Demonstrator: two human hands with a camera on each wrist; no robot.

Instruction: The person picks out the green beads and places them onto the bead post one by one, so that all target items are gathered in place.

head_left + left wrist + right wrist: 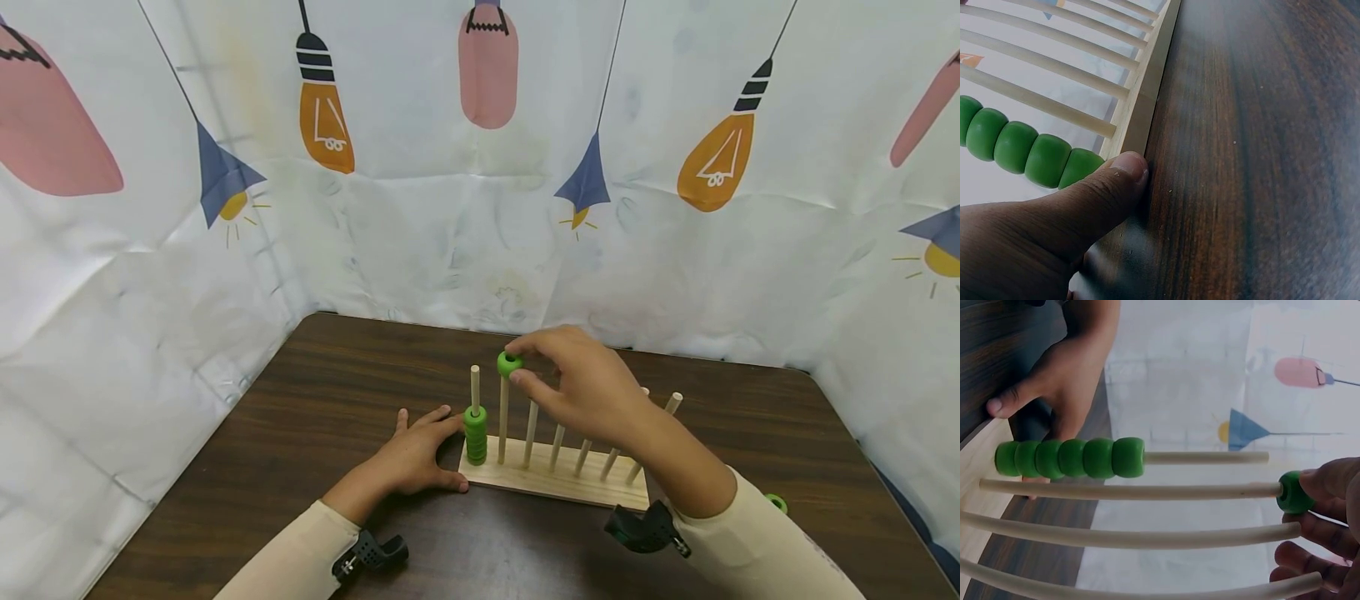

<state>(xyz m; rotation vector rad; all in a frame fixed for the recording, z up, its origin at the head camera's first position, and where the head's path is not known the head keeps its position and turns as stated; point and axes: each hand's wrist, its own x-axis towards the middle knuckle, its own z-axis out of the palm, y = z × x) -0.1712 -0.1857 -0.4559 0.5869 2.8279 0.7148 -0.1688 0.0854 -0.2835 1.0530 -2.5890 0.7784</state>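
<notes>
A pale wooden bead stand (551, 475) with a row of upright pegs rests on the table. Several green beads (476, 435) are stacked on its leftmost peg. My left hand (416, 454) holds the stand's left end, thumb at the front edge and index finger towards the back, the others spread. Between thumb and index finger, my right hand (592, 387) pinches one green bead (1295, 492) at the top of the second peg (1129, 489). In the right wrist view the peg's tip meets the bead's hole. The remaining right fingers curl near the neighbouring peg tips.
Another green bead (777, 502) lies on the dark wooden table (247, 483) at the right, partly hidden by the right sleeve. A white curtain printed with lamps (420, 242) hangs behind the table and along its sides. Bare pegs (531, 433) stand right of the second one.
</notes>
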